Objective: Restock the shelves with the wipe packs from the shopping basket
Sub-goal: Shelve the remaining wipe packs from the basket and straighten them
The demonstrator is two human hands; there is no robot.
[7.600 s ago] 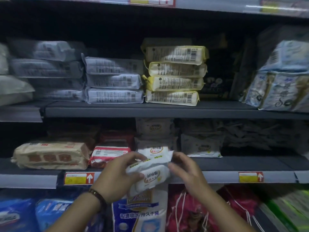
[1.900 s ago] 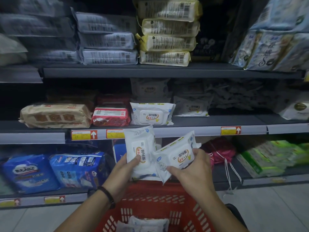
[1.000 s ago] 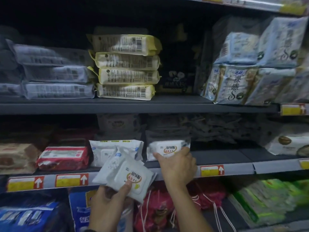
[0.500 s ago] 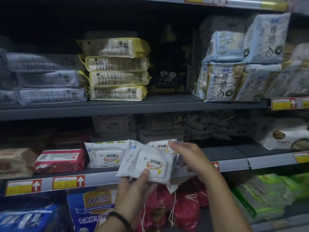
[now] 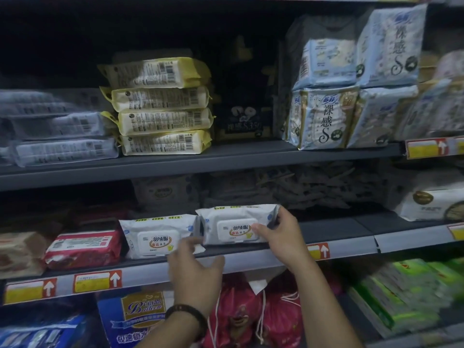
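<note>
One wipe pack (image 5: 226, 222) in R hand (image 5: 280, 238), red pkg (image 5: 82, 248) nearby (leftward)

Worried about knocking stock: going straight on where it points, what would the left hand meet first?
Likely the right end of the left white wipe pack, just ahead of the left hand; depth is unclear.

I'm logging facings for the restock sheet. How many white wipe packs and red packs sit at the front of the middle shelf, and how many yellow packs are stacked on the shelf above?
White wipe packs: 2, the right hand grips one
Red pack: 1
Yellow packs: 4
Total: 7
</note>
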